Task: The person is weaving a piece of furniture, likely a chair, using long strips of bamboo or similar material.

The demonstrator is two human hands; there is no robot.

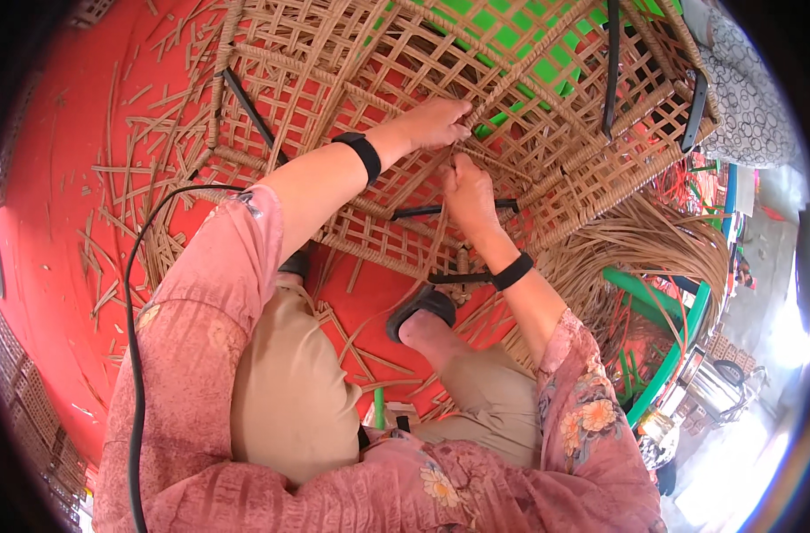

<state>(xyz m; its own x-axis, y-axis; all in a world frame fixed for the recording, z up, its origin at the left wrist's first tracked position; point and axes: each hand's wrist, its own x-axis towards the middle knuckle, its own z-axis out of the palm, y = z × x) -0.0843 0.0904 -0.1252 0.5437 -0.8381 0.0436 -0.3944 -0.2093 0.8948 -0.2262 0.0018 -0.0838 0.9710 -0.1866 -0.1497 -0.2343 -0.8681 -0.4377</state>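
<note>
A large open-weave wicker frame [334, 62] of tan strips leans in front of me, with wrapped rims and black metal braces. My left hand [436, 124] is closed at the middle of the weave, its fingertips pressed to the lattice by a thick wrapped bar; what they pinch is hidden. Just below and to the right, my right hand [470, 194] is closed in a pinch on a tan weaving strip [438, 238]. That strip trails down from the fingers toward my feet. Both wrists carry black bands.
Cut strip pieces [156, 222] litter the red floor [58, 266] at left. A thick bundle of long strips [654, 235] hangs over a green frame [667, 373] at right. Something bright green [502, 22] shows behind the weave. A person's patterned clothing [747, 98] is at the far right.
</note>
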